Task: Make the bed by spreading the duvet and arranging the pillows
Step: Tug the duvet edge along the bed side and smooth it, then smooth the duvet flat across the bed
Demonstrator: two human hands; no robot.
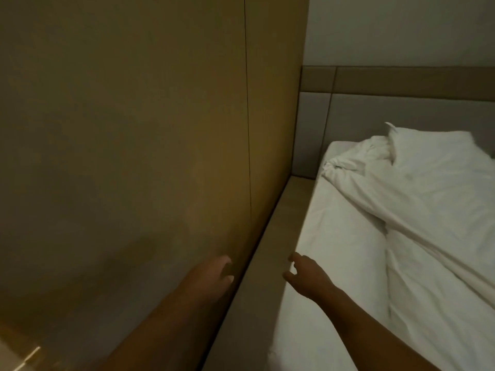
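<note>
Dim room: tan panelled wall (pixel 147 129) beside grey padded headboard (pixel 401 113), brown-trimmed.

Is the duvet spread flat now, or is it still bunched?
Bunched: the duvet lies in creased folds, leaving the sheet bare.

The bed (pixel 334 236) stands beside a tan wall panel, a narrow beige ledge (pixel 270 253) running along its left edge. On its white sheet lies a rumpled white duvet (pixel 428 236), and a pillow (pixel 428 148) rests against the grey headboard (pixel 401 113).
</note>
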